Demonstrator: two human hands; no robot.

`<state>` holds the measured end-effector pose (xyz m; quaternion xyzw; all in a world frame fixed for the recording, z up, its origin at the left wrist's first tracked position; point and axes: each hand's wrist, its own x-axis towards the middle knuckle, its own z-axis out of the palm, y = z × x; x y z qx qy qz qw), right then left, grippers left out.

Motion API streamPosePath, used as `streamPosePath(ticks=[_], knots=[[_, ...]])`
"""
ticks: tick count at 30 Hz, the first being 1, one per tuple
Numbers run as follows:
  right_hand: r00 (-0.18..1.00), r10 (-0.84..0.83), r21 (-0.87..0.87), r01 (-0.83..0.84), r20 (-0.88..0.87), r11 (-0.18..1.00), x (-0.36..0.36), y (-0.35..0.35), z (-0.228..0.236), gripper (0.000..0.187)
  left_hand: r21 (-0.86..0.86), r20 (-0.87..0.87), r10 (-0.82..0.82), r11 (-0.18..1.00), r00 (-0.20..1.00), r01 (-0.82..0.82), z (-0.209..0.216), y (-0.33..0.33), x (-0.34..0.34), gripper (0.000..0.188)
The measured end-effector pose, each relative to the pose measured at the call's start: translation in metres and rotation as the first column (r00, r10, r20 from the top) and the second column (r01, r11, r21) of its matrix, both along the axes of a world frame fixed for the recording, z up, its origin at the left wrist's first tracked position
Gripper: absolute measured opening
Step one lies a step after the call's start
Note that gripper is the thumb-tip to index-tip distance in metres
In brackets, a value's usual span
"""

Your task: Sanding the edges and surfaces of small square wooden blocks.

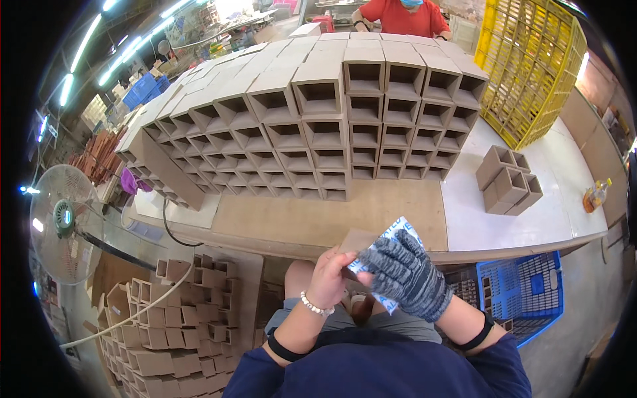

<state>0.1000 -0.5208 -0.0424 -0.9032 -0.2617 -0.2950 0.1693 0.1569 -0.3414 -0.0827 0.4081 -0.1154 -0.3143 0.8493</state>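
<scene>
My bare left hand (330, 273), with a beaded bracelet at its wrist, pinches a flat-looking brown piece (358, 240) above my lap. My right hand (413, 282) wears a grey knitted glove and is closed on a white sheet with blue print (405, 227), which sticks out around the fingers. The sheet lies against the brown piece, and the two hands almost touch. The glove hides much of both things, so I cannot tell the brown piece's full shape. Beyond the hands, a big stack of brown square open-ended boxes (325, 142) stands on the table.
The table (491, 225) also bears a small group of boxes (509, 180), a yellow crate (527, 73) and a bottle (597, 195). A blue crate (554, 292) is low at right. More boxes (176, 325) and a fan (65, 222) are at left. A person in red (408, 16) is behind the stack.
</scene>
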Motion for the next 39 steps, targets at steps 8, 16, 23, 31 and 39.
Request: streamPosePath(ticks=[8,16,23,31,39], knots=[[0.999,-0.031,0.062,0.03,0.018,0.998,0.006,-0.008,0.009,0.032,0.199,0.218,0.132,0.964,0.967,-0.177,0.014,-0.008,-0.012,0.02],[0.936,-0.348,-0.035,0.35,0.06,0.936,0.033,-0.037,-0.028,0.033,0.191,0.152,0.188,0.958,0.97,-0.216,0.017,-0.014,-0.011,0.022],[0.995,-0.079,-0.07,0.075,-0.053,0.995,0.015,-0.006,-0.017,0.035,0.056,0.032,0.132,0.989,0.991,-0.134,0.001,-0.009,-0.006,0.026],[0.982,-0.161,-0.031,0.158,-0.1,0.987,0.004,0.004,0.009,0.039,-0.019,-0.121,0.158,0.987,0.98,-0.161,-0.004,-0.009,-0.001,0.027],[0.931,-0.36,-0.02,0.36,-0.053,0.933,0.031,-0.035,-0.021,0.038,-0.151,-0.294,-0.025,0.988,0.955,-0.021,0.005,-0.011,-0.002,0.031]])
